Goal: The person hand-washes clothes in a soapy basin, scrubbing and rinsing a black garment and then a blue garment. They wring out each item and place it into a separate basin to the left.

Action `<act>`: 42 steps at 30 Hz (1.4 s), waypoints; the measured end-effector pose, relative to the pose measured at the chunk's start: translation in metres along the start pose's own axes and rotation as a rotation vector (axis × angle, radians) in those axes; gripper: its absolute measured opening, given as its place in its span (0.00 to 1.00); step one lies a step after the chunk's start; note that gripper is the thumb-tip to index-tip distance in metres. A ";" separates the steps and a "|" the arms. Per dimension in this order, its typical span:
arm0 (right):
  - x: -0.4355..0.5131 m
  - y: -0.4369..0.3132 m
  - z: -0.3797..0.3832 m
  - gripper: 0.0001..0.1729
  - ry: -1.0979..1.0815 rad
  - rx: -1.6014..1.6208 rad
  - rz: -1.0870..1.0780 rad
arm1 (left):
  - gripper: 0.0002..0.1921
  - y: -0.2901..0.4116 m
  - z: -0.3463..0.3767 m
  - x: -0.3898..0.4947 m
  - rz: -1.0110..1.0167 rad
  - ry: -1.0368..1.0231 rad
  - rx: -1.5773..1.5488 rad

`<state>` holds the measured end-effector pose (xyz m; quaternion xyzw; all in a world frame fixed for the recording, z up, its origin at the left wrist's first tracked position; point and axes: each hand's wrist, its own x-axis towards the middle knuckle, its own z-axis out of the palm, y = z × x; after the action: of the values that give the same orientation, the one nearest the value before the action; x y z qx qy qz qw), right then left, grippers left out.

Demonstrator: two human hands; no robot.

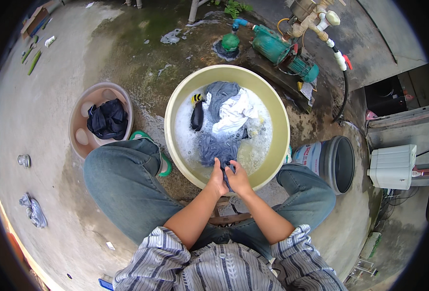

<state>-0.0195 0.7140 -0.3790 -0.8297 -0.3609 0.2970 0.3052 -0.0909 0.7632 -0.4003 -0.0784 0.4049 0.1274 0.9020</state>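
A large pale yellow plastic tub (172, 145) of sudsy water stands between my knees. At its near rim my left hand (218, 179) and my right hand (237, 178) are close together, both gripping a bunched part of a wet dark blue-grey cloth (218, 147). The rest of that cloth trails into the suds. Farther in lie a white garment (236, 112) and a grey garment (221, 95), partly overlapping. A black object (197, 116) and a yellow-and-black striped item (196, 98) float at the left side.
A pinkish basin (77, 120) with dark clothing (108, 119) stands left of the tub. Beyond the tub sits a green water pump (272, 45) with pipes and a black hose (345, 94). A plastic bucket (321, 163) lies on its side at the right. Grey shoes (36, 212) are far left.
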 end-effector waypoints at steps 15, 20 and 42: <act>-0.011 -0.057 -0.011 0.18 0.218 -0.159 -0.434 | 0.29 0.019 0.033 -0.026 0.242 0.142 -0.072; 0.003 -0.021 -0.030 0.23 0.117 -0.031 0.182 | 0.20 0.020 0.047 -0.032 0.339 -0.042 -0.069; -0.006 -0.096 -0.048 0.13 0.137 -0.211 -0.240 | 0.16 0.014 0.022 0.001 0.170 0.076 -0.309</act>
<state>-0.0284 0.7487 -0.2777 -0.8264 -0.4648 0.1615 0.2736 -0.0792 0.7817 -0.3871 -0.1863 0.4195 0.2610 0.8493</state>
